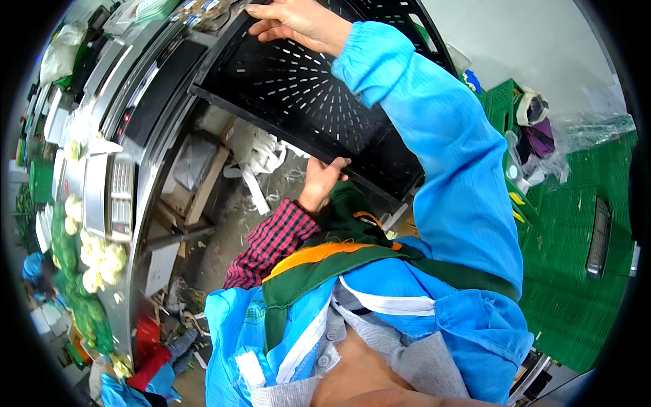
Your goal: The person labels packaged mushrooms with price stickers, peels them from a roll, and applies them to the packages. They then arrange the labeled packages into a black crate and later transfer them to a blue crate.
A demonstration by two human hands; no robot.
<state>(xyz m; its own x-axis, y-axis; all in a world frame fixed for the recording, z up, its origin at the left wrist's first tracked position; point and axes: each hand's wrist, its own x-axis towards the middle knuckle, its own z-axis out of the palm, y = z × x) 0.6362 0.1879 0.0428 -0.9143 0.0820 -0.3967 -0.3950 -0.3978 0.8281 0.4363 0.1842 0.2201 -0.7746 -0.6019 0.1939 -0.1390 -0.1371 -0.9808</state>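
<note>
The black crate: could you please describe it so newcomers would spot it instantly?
Right of the metal counter, toward the picture's top, find the right hand above and left hand below. Both touch the black crate, its base slots radiating outward; the crates farther right are green.

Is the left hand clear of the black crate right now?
No, the left hand grips the near edge of the black crate.

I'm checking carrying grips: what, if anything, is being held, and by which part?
A black slotted crate: the left hand holds its near rim; the right hand is at its far-left rim, but whether it grips is unclear.
</note>
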